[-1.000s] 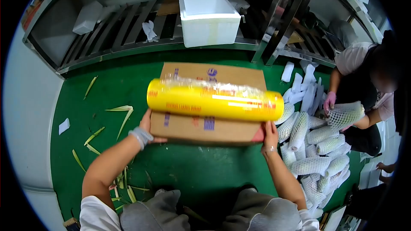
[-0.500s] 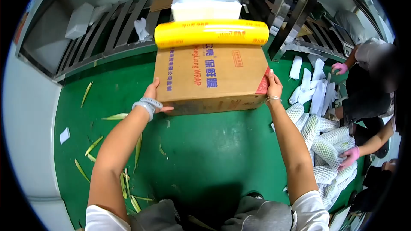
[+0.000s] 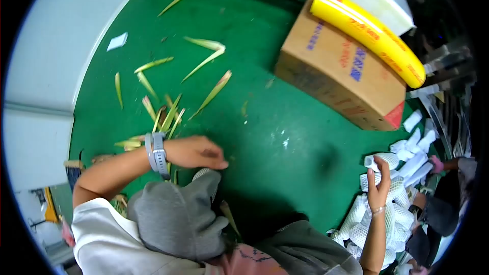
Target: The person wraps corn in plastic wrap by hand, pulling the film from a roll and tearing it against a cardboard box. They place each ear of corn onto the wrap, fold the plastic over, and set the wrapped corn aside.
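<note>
My left hand, with a grey watch band on its wrist, hangs over the green floor above my grey-clad knee. Its fingers curl inward and nothing shows in them. On the right, my right hand has thumb and fingers at a white foam net sleeve on top of a pile of net-wrapped pieces. What lies inside the nets is hard to make out. A brown cardboard box stands apart from both hands, with a yellow roll of wrap lying on it.
Green husk leaves litter the floor on the left. A white foam box is behind the roll. Flat white sleeves lie beside the pile, near another person's pink-gloved hand. A white wall bounds the left side.
Both my hands have left the cardboard box. My left hand has come back toward my knee, and my right hand has moved to the net pile. The view has turned left.
</note>
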